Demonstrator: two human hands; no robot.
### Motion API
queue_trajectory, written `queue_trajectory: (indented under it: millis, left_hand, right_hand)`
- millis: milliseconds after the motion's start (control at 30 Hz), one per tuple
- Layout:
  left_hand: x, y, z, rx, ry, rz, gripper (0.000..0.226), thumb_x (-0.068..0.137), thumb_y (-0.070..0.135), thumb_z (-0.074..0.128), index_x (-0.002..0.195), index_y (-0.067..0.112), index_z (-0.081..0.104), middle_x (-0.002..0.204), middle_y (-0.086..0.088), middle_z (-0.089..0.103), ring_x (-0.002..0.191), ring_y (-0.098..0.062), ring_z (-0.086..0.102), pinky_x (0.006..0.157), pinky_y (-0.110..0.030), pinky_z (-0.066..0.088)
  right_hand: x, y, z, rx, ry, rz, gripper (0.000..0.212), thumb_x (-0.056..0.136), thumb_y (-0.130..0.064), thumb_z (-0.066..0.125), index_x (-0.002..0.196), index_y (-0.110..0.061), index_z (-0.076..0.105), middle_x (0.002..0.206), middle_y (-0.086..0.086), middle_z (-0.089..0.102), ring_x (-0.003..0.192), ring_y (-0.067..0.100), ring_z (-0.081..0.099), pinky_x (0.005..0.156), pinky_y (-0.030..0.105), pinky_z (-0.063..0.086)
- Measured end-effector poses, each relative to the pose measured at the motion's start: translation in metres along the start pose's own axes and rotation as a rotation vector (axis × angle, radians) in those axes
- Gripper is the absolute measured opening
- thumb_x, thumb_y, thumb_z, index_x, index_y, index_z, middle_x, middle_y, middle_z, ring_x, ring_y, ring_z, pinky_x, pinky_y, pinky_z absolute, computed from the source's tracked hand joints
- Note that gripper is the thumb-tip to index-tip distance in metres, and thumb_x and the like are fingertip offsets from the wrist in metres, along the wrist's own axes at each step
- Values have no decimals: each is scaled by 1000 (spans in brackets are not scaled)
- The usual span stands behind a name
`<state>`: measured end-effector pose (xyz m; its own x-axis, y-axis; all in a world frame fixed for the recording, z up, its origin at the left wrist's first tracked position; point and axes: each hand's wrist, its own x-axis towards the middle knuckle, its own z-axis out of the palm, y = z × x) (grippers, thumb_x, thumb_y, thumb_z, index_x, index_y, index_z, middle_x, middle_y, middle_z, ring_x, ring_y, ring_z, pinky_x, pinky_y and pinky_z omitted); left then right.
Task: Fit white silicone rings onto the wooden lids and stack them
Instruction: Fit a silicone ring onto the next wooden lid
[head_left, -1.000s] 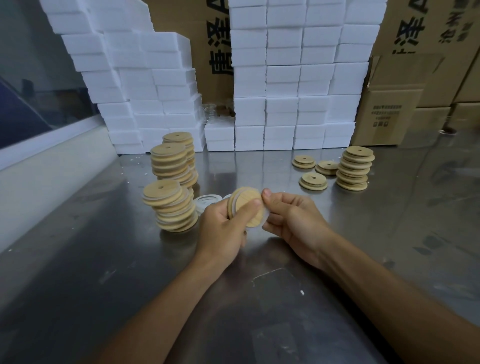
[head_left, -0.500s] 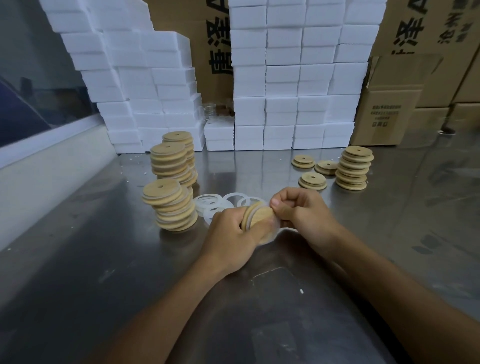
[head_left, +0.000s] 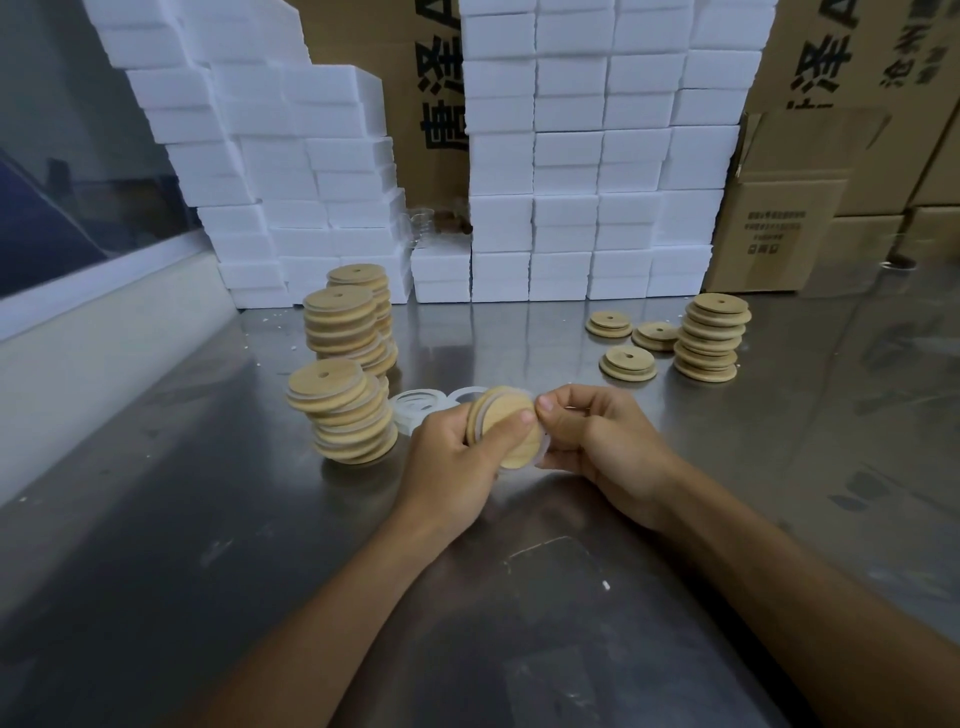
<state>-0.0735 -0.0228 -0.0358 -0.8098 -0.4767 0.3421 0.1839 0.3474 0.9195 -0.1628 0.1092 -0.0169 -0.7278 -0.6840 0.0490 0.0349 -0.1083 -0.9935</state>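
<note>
My left hand (head_left: 451, 457) grips a round wooden lid (head_left: 506, 434) on edge above the steel table, thumb pressed on its face. A white silicone ring (head_left: 544, 449) shows at the lid's right rim. My right hand (head_left: 597, 441) pinches that ring against the lid's edge. Loose white rings (head_left: 415, 408) lie on the table just behind my hands. Stacks of lids stand at the left: a leaning near stack (head_left: 345, 413) and two taller ones (head_left: 340, 325) behind it. At the right stand another stack (head_left: 711, 338) and three single lids (head_left: 627, 362).
White foam boxes (head_left: 571, 156) are piled along the back of the steel table (head_left: 467, 597). Brown cartons (head_left: 789, 208) stand behind and at the right. A white ledge (head_left: 78, 332) runs along the left side.
Both hands dipped toward the table with the lid and came back up a little. The loose rings behind them are now uncovered. The ring sits further round the lid's rim.
</note>
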Motion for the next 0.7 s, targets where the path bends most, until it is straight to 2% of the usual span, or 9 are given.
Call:
queue_trajectory:
  millis: [133, 200, 367, 533, 633, 700]
  left_hand:
    - [-1, 1, 1, -64, -21, -9, 28, 88, 32, 69, 82, 6, 71, 56, -6, 58, 42, -8, 49, 42, -16, 37]
    - [-1, 1, 1, -87, -17, -22, 28, 88, 33, 69, 82, 7, 72, 57, -9, 58, 42, -10, 49, 41, -16, 37]
    - [1, 1, 1, -122, 26, -28, 18, 88, 33, 70, 83, 16, 74, 58, 3, 62, 45, -5, 51, 43, -15, 39]
    - [0, 0, 3, -57, 15, -15, 16, 87, 36, 71, 79, 22, 71, 49, 9, 58, 44, -3, 51, 42, -12, 38]
    - [1, -1, 3, -21, 44, -15, 14, 85, 37, 73, 83, 24, 70, 55, 13, 61, 49, -1, 54, 45, -15, 39]
    - [3, -4, 1, 70, 138, 26, 17, 81, 36, 78, 88, 26, 66, 66, 14, 63, 56, -2, 55, 52, -18, 42]
  right_hand:
    - [0, -2, -1, 70, 25, 41, 27, 96, -11, 59, 71, -14, 68, 69, 6, 69, 62, 12, 67, 59, 23, 55]
    - [0, -1, 0, 75, 26, 29, 25, 95, -12, 60, 72, -14, 69, 69, 5, 68, 62, 11, 66, 58, 21, 54]
    - [0, 0, 4, 61, -24, -8, 30, 96, -25, 61, 69, -21, 74, 77, 5, 71, 72, 12, 69, 65, 22, 54]
    - [2, 1, 0, 61, -46, 2, 30, 98, -26, 57, 75, -17, 73, 84, 8, 72, 77, 13, 69, 68, 23, 54]
    - [1, 3, 2, 40, -5, -27, 32, 98, -24, 58, 71, -17, 72, 76, 5, 71, 71, 11, 67, 65, 23, 55]
    - [1, 6, 6, -31, 81, -98, 25, 96, -21, 62, 74, -15, 70, 72, 6, 71, 67, 12, 66, 61, 23, 54]
